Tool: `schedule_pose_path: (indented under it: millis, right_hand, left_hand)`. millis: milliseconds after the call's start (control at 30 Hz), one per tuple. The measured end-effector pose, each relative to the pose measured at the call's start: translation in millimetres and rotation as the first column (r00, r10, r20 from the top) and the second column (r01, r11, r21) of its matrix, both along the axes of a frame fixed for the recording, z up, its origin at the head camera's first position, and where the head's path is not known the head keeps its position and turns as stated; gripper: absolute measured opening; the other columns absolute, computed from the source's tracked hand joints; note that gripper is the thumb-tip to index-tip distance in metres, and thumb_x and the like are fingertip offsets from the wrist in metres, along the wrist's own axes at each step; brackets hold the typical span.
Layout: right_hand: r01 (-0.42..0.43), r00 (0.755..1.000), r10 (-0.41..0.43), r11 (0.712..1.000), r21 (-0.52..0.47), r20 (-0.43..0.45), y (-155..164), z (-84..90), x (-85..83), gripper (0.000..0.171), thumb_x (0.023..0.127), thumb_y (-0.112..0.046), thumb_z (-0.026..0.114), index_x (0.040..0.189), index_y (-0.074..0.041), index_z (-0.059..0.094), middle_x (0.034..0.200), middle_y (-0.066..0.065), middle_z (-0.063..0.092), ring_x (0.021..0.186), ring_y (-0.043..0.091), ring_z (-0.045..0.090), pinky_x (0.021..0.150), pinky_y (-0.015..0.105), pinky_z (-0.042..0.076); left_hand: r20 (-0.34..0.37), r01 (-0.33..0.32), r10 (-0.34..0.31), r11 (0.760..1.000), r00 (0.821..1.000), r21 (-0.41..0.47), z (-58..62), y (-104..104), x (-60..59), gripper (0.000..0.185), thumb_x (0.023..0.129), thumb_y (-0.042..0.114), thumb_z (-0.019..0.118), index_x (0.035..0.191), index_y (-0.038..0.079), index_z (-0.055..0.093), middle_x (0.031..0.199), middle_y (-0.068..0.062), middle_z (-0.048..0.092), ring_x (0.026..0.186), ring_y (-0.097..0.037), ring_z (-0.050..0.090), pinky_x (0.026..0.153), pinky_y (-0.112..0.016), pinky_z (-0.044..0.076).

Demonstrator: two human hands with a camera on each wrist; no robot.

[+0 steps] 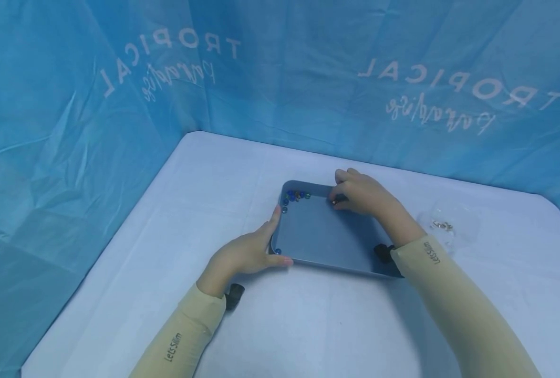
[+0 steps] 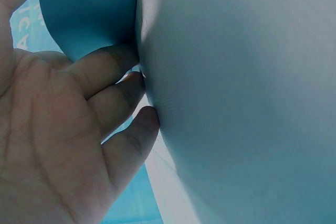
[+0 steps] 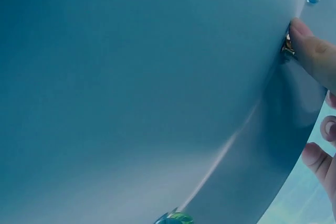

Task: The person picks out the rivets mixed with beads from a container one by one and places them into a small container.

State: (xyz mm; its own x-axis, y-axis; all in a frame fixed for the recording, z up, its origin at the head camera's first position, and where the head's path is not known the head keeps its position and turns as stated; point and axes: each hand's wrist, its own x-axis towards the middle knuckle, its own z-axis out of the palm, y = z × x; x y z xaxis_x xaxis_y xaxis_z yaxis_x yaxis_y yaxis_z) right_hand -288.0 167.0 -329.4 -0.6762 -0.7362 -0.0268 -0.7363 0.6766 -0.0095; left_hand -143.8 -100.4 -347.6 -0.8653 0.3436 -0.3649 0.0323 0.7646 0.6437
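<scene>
- My right hand (image 1: 362, 194) pinches a shiny gold piece (image 3: 288, 46).
- Left of that pinch: glossy, mostly blue beads (image 1: 291, 198).
- My left hand (image 1: 248, 253), fingers spread, touches the blue-grey tray (image 1: 324, 236).

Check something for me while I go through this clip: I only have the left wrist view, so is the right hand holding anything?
Observer: Yes, the right hand holds a small gold-coloured piece by the far wall of the tray.
Operator: Is anything lying in the tray?
Observer: Shiny beads cluster in its far left corner.
Operator: Anything beside it, on the right?
Observer: Some clear plastic with small gold-coloured bits on it or in it; I cannot tell which.
</scene>
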Motion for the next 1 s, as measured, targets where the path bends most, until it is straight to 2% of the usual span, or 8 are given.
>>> schedule_pose_path:
  millis: [233, 633, 800, 1000]
  right_hand:
    - [0.027, 1.000, -0.027, 0.999, -0.018, -0.008, 1, -1.9, 1.1, 0.017, 0.080, -0.022, 0.084, 0.095, -0.015, 0.081, 0.086, 0.001, 0.052, 0.077, 0.019, 0.041, 0.068, 0.032, 0.039]
    - [0.094, 0.994, -0.092, 0.995, -0.020, 0.061, 0, -6.9, 0.7, 0.015, 0.083, -0.022, 0.082, 0.094, -0.013, 0.077, 0.089, 0.002, 0.053, 0.084, 0.020, 0.047, 0.074, 0.034, 0.041]
    - [0.055, 0.998, -0.053, 0.997, -0.057, 0.024, -3, -6.1, 4.2, 0.016, 0.083, -0.024, 0.082, 0.091, -0.012, 0.075, 0.087, 0.001, 0.052, 0.081, 0.019, 0.047, 0.073, 0.033, 0.042]
    - [-0.049, 0.997, 0.034, 0.976, -0.211, -0.074, -8, 3.3, 9.5, 0.016, 0.082, -0.023, 0.083, 0.088, -0.012, 0.072, 0.083, 0.001, 0.048, 0.076, 0.018, 0.043, 0.070, 0.032, 0.039]
  left_hand:
    - [-0.004, 0.003, -0.003, 1.000, 1.000, -0.004, -0.5, 0, -0.4, 0.118, 0.085, 0.056, 0.071, 0.156, 0.030, -0.019, 0.167, -0.009, 0.010, 0.153, -0.028, 0.019, 0.122, -0.050, 0.025]
    - [-0.003, 0.009, -0.009, 1.000, 1.000, 0.009, 0.5, 0, -0.1, 0.118, 0.086, 0.055, 0.071, 0.156, 0.029, -0.020, 0.167, -0.009, 0.009, 0.153, -0.028, 0.017, 0.122, -0.050, 0.025]
    - [0.006, 0.004, -0.004, 1.000, 1.000, 0.004, 1.0, 0, 0.2, 0.118, 0.086, 0.056, 0.071, 0.156, 0.029, -0.020, 0.167, -0.009, 0.009, 0.153, -0.027, 0.018, 0.122, -0.050, 0.025]
    - [0.012, -0.004, 0.004, 1.000, 1.000, -0.002, 0.1, 0, -0.5, 0.118, 0.085, 0.057, 0.071, 0.156, 0.030, -0.020, 0.167, -0.008, 0.009, 0.153, -0.027, 0.019, 0.122, -0.049, 0.025]
